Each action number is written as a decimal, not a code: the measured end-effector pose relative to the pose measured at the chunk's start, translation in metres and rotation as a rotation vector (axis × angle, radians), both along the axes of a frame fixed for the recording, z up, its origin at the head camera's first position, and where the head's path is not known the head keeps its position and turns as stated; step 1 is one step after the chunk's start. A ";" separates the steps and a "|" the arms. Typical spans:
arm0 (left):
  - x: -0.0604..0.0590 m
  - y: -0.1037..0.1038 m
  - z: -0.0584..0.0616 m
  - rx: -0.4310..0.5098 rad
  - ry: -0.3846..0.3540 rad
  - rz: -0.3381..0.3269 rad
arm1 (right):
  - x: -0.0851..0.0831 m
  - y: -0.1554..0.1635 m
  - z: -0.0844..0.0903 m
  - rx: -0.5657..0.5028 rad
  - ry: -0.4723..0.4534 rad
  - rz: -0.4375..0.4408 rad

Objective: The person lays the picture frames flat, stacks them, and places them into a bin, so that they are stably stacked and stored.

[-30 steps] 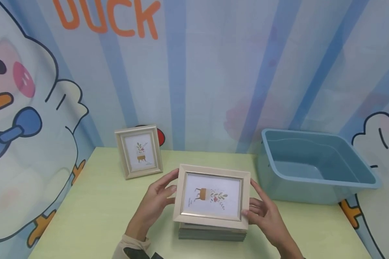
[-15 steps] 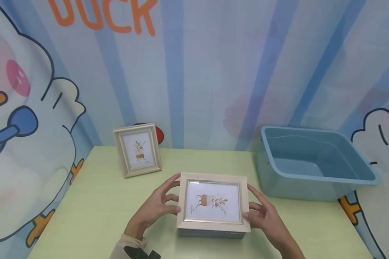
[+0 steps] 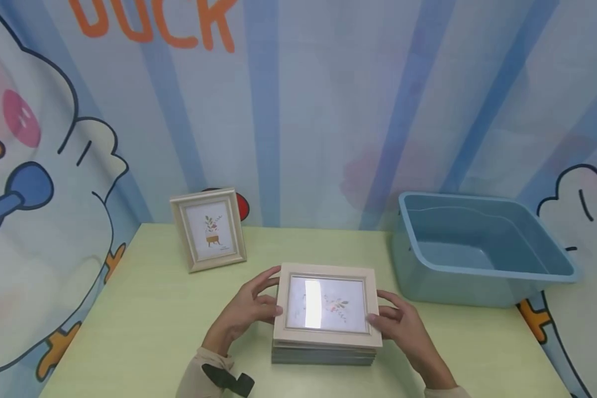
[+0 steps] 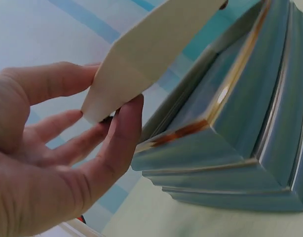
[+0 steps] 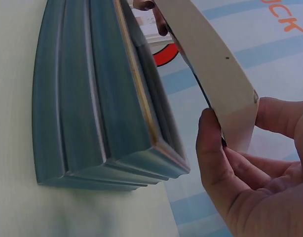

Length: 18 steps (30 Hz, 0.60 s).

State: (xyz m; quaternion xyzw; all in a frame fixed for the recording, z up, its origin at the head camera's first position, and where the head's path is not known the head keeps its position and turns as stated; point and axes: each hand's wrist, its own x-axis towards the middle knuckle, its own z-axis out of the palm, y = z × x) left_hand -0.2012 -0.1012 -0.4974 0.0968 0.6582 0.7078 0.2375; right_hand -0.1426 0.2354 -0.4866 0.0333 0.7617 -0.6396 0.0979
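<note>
Well, the left hand (image 3: 249, 309) and right hand (image 3: 403, 326) both pinch the cream picture frame (image 3: 327, 304) by its short ends, just above the grey-blue stack (image 3: 323, 355). It looks light, stiff, probably fragile in front; those rims seem the safest hold.

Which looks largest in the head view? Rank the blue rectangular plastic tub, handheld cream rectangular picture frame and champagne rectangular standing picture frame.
1. Blue tub
2. Cream frame
3. Champagne frame
Camera nearness leaves the frames' true sizes unsure.

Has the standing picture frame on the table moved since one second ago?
No. The standing picture frame shows no visible shift against the red spot behind it in the head view.
</note>
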 end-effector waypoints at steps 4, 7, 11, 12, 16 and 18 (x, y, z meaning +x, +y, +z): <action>-0.001 0.002 -0.002 -0.047 0.011 0.041 | -0.002 -0.003 -0.004 0.038 -0.004 -0.028; 0.001 0.005 -0.001 -0.098 0.037 0.076 | -0.003 -0.006 -0.005 0.077 -0.004 -0.045; 0.003 0.011 0.003 -0.157 0.051 0.124 | -0.004 -0.010 -0.006 0.159 0.011 -0.061; 0.004 0.013 0.004 -0.173 0.050 0.136 | -0.004 -0.011 -0.006 0.190 0.021 -0.067; 0.007 0.019 0.007 -0.246 0.056 0.185 | -0.004 -0.015 -0.007 0.292 0.068 -0.093; 0.008 0.021 0.008 -0.286 0.064 0.206 | -0.004 -0.016 -0.008 0.322 0.080 -0.103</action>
